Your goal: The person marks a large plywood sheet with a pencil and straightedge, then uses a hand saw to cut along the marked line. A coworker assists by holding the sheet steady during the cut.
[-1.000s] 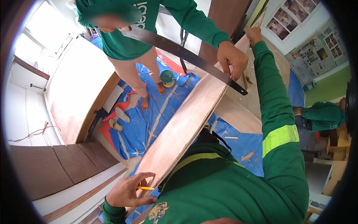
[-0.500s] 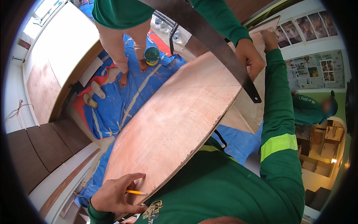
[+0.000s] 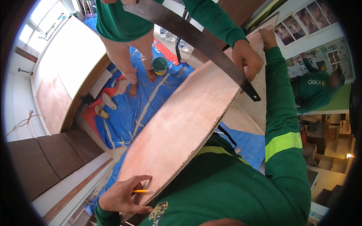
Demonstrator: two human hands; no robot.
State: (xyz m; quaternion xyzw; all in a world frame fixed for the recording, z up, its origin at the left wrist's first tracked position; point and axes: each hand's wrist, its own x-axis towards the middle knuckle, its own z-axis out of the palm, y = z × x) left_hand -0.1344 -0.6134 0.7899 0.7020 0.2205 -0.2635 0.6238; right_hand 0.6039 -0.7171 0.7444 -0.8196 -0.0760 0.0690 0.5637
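Bright window [image 3: 42, 16] glare, dark bent edges

Far co-worker [image 3: 122, 24], head cut off above; rear of pencil [image 3: 142, 191] hidden by left hand [image 3: 120, 196]; right hand [image 3: 268, 39], fingers too small to tell

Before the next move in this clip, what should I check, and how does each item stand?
1. Left hand away from the saw: ok, it is at the near end of the board.
2. Pencil secured: ok, in the left hand.
3. Right hand gripping firmly: cannot tell, fingers partly hidden at the far end.
4. Co-worker's hand away from the blade: not ok, it is near the tip.
5. Co-worker's feet covered: not ok, bare.
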